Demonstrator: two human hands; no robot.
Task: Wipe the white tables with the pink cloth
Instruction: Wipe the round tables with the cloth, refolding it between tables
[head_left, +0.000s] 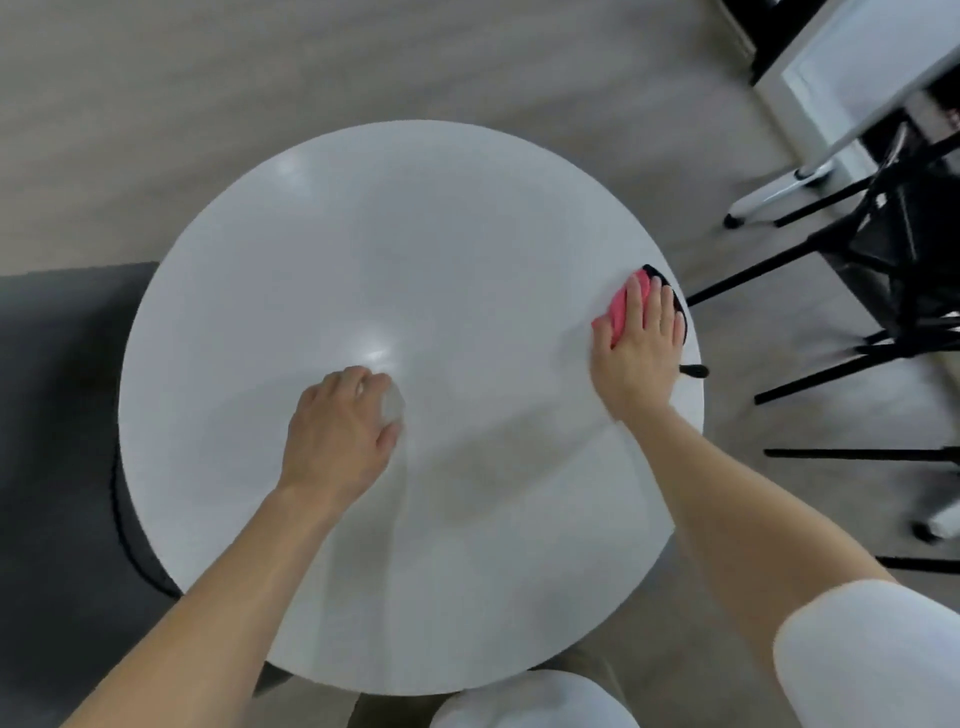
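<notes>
The right hand (641, 345), fingers spread flat, pressed the pink cloth (619, 312) at the right edge of the white counter (415, 234) (soft, light, probably easy to bunch; a flat palm seemed the best hold).

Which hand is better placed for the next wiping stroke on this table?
Right. The right hand presses flat on the pink cloth at the right edge of the white table; the left hand only rests near the centre, away from the cloth.

Pink cloth (625, 307) bunched on round white table (415, 249), right edge.
</notes>
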